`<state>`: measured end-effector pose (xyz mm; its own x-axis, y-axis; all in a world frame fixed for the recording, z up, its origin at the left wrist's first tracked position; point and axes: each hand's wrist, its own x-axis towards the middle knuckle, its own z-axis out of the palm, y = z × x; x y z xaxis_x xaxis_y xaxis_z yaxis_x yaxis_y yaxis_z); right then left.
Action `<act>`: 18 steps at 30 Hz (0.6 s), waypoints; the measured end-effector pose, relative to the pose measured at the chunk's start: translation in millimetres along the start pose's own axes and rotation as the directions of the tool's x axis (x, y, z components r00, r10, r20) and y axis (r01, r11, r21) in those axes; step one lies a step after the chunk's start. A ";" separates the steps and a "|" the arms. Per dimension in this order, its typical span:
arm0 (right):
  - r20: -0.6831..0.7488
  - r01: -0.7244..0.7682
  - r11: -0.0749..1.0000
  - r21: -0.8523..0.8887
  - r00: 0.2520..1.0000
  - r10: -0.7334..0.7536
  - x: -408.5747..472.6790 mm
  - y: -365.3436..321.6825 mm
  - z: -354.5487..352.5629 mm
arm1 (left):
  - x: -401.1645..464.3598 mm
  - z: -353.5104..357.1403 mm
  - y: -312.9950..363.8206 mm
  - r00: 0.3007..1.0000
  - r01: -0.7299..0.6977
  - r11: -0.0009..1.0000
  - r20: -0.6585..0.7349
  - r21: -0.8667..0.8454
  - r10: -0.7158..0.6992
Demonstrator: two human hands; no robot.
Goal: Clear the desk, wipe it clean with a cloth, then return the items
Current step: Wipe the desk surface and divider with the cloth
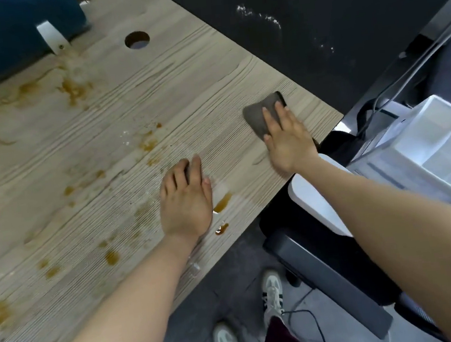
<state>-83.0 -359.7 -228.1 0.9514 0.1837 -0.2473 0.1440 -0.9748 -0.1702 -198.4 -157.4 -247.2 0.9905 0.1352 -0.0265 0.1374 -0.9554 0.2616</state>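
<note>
The light wood-grain desk (82, 159) carries brown stains and wet patches across its left and middle. A grey cloth (257, 116) lies flat near the desk's right corner. My right hand (285, 141) presses on it with straight fingers; the cloth shows beyond the fingertips. My left hand (187, 200) rests flat on the desk near its front edge, fingers spread, holding nothing. A brown puddle (222, 202) sits right beside that hand, with a smaller drop below it.
A blue partition (1, 36) with a white bracket stands at the desk's back left, by a round cable hole (137, 39). Right of the desk are a white plastic drawer unit (426, 145), a dark chair, cables and a dark floor.
</note>
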 end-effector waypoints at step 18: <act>-0.061 0.022 1.000 0.018 0.998 -0.020 6.1 -28.5 5.3 | -0.5 0.6 0.6 1.000 0.012 1.000 0.025 0.003 -0.012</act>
<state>-82.7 -330.1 -229.8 0.9631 0.1955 -0.1848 0.1596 -0.9683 -0.1924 -198.8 -158.2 -247.5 0.9886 0.1404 -0.0541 0.1496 -0.9544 0.2582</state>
